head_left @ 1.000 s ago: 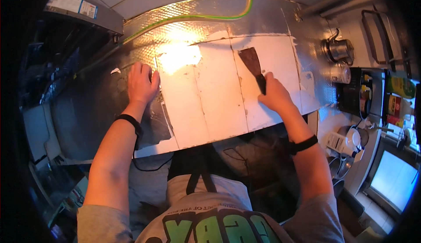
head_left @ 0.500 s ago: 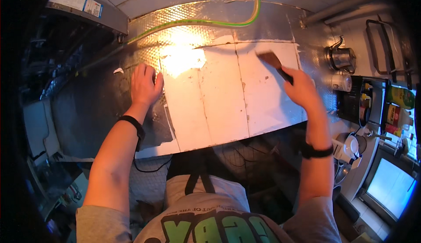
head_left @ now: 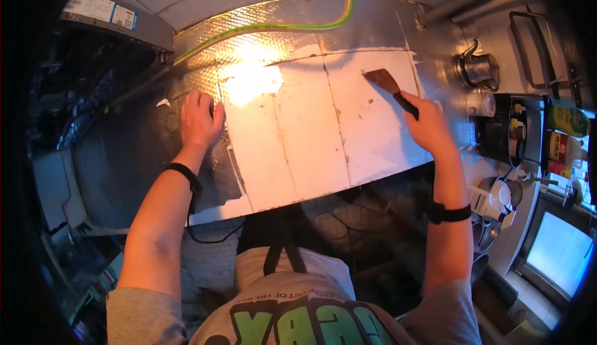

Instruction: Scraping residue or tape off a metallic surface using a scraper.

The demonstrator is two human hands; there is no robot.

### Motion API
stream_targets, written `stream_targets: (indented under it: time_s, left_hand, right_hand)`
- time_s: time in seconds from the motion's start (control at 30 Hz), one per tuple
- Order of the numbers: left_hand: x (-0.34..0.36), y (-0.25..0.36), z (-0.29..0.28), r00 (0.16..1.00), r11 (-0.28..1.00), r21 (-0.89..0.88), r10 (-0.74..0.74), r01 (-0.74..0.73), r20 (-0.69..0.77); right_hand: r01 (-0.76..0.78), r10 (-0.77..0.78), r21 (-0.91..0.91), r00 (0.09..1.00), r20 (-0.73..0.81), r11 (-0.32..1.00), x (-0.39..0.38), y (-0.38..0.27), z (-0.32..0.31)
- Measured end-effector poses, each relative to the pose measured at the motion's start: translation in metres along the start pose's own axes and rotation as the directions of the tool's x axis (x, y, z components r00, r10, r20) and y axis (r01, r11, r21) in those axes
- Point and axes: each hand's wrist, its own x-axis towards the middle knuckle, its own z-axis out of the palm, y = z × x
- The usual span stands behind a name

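Observation:
My right hand is closed around the dark handle of a scraper. Its broad, rust-brown blade points up and left over the white part of the worktop. From this angle I cannot tell whether the blade touches the surface. My left hand rests on the dark grey part of the worktop, close to the ragged border with the white part. Its fingers are slightly bent and the thumb stands apart from them. A dark patch shows between thumb and fingers, with no clear held object.
A green-edged hose runs along the back over shiny foil. A dark boxy appliance stands at the left. At the right are a metal kettle, a can and bottles. A white flake lies near my left hand.
The view has shifted slightly, so the worktop sits a little further left. The scraper blade appears turned flatter toward me and sharper. Both hands keep nearly the same places.

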Motion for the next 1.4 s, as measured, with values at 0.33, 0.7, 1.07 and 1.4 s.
stream_targets:
  time_s: [0.33,0.7,1.07,1.4]
  left_hand:
    - [-0.004,0.000,-0.002,0.999,0.999,0.037,-0.032,0.031,0.016]
    - [-0.002,-0.006,0.005,1.000,0.999,0.042,0.001,-0.001,0.012]
    - [-0.002,-0.006,0.004,1.000,0.999,0.044,-0.015,0.015,0.005]
    - [-0.004,-0.001,-0.003,0.997,0.998,-0.010,-0.066,0.066,0.031]
  right_hand:
    - [-0.248,0.275,-0.138,0.934,0.227,0.959,-0.166,0.007,-0.054]
    - [-0.024,0.027,-0.051,0.997,0.065,0.998,-0.095,-0.027,0.020]
    - [-0.067,0.059,0.068,0.991,0.119,0.995,-0.159,-0.017,-0.042]
    - [0.211,-0.220,0.119,0.974,0.064,0.970,-0.049,-0.099,0.064]
